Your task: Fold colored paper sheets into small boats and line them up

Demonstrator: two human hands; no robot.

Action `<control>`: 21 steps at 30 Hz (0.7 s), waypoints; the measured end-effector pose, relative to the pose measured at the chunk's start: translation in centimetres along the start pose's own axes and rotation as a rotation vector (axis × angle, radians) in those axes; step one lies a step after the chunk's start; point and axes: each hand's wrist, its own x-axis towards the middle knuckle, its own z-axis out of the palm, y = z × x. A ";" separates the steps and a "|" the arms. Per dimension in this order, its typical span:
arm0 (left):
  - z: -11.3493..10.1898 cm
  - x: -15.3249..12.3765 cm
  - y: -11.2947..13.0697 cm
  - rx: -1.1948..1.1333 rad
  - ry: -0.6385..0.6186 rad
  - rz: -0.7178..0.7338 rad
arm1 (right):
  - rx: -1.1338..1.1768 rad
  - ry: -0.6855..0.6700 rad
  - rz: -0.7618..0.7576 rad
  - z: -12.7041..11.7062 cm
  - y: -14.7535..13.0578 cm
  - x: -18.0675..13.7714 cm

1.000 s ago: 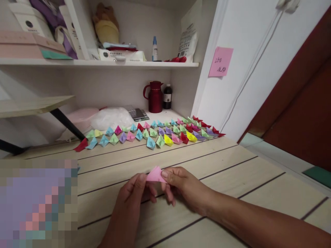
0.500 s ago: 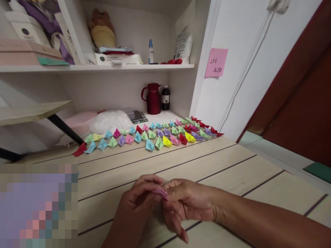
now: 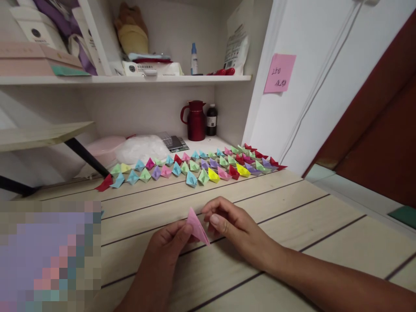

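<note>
A pink folded paper (image 3: 197,226), pointed and roughly triangular, is pinched between the thumb and fingers of my left hand (image 3: 173,240). Its tip points up and away from me, above the wooden tabletop. Just to the right of it, my right hand (image 3: 232,221) is apart from the paper, with loosely curled fingers and a thumb standing off; nothing shows in its grasp. Beyond both hands, several small folded paper boats stand in rows, among them a yellow boat (image 3: 213,175), a blue boat (image 3: 191,179) and a red boat (image 3: 233,172).
Bare planks with dark seams make up the table (image 3: 156,203). A pixelated patch hides the lower left. At the back are a red jug (image 3: 196,123), a dark bottle (image 3: 211,120) and a white plastic bag (image 3: 143,148). A pink note (image 3: 280,73) sticks to the wall.
My right hand has let go of the pink paper and drawn slightly right and up. The paper stays in my left hand, its triangular face now showing. The view has shifted slightly.
</note>
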 end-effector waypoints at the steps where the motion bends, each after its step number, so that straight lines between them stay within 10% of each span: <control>1: 0.0 0.0 0.0 0.000 -0.037 -0.010 | 0.064 0.002 0.025 0.0 0.1 0.1; 21: 0.6 -0.4 0.2 -0.248 -0.099 -0.112 | 0.457 -0.165 0.189 -0.1 1.1 0.4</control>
